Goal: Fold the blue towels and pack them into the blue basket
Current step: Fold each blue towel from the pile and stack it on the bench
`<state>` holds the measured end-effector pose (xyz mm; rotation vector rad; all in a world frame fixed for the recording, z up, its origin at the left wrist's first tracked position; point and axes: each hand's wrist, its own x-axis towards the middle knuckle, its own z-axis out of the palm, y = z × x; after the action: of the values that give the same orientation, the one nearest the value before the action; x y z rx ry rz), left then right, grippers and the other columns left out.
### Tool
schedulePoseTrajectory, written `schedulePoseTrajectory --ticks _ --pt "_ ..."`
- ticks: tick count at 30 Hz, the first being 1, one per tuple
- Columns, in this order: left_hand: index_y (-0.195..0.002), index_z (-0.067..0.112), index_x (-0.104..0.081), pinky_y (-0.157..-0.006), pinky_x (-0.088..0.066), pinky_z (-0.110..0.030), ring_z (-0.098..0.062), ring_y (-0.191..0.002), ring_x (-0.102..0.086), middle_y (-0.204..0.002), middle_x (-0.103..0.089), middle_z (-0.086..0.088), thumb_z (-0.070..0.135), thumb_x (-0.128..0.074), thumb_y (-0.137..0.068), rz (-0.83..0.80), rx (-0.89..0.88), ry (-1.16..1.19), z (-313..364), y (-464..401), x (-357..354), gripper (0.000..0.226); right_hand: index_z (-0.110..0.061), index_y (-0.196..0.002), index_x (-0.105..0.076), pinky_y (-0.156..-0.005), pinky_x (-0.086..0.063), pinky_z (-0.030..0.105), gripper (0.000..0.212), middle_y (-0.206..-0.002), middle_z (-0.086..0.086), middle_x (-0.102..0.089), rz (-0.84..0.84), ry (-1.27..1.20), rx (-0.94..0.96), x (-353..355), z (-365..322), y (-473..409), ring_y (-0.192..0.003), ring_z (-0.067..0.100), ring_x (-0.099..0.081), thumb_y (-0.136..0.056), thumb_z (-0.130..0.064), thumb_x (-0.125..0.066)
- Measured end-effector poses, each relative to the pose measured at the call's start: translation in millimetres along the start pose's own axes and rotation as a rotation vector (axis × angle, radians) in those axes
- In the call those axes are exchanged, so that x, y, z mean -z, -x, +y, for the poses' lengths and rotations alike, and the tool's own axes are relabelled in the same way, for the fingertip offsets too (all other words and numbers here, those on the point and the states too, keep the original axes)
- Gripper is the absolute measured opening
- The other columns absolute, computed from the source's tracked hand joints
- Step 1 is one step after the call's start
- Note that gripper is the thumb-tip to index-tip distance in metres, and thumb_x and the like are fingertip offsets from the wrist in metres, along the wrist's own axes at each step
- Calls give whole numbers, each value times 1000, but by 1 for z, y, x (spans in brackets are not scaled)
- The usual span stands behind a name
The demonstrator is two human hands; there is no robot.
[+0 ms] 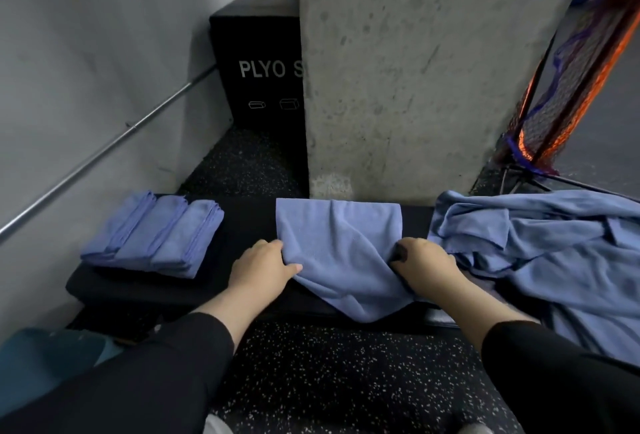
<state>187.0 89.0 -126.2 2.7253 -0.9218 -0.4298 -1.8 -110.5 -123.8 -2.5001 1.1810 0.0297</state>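
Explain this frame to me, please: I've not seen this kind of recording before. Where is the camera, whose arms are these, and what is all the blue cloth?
There is one picture, taken by a wide-angle camera worn on a person's head, looking down at their own arms in black sleeves. No robot is involved. In front lies a dark padded bench. On its left end sit the folded towels, lined up side by side. On the right is a loose pile of unfolded towels. In the middle, the left hand and right hand each grip a side of one blue towel, which drapes over the bench's near edge. The blue basket cannot be clearly made out here.
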Motion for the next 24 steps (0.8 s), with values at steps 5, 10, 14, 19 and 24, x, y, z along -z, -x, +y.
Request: schedulePoseTrajectory --ticks 5,10,14,19,24 --pt "-124 17 -54 -79 -50 -32 -22 -102 -62 -118 -64 -3 36 -71 -89 -71 95 139 15 -7 -6 43 -20 -77 -60 -72 -29 35 10 -80 -3 -62 -40 -34 -132 -3 -13 -7 -76 23 -55 -83 -26 -54" --pt "-143 21 -48 -92 -48 -32 -24 -120 -57 -135 -58 -2 17 -59 -95 -32 37 250 27 -8 -7 49 -16 -76 -62 -72 -31 36 18 -73 -3 -63 -42 -40 -155 -2 -16 -8 -74 21 -55 -82 -31 -53" --pt "-102 28 -57 -87 -47 -31 -19 -97 -57 -96 -60 3 11 -57 -87 10 147 862 30 -13 3 23 -16 -74 -63 -72 -37 36 22 -68 -2 -62 101 -118 -125 5 -17 -7 -72 24 -56 -84 -35 -56" --pt "-103 4 -66 -78 -58 -42 -29 -96 -69 -104 -69 -18 -2 -48 -97 -95 349 1559 32 -11 22 20 -5 -75 -56 -59 -37 33 28 -64 3 -56 204 -668 -75 22 -26 -5 -61 18 -48 -93 -26 -50" --pt "-118 15 -63 -87 -59 -42 -27 -102 -70 -113 -71 -12 8 -50 -102 30 358 1534 30 -15 23 21 -2 -76 -54 -59 -36 35 26 -61 9 -46 83 -1078 -156 24 -27 -4 -63 20 -44 -88 -25 -54"
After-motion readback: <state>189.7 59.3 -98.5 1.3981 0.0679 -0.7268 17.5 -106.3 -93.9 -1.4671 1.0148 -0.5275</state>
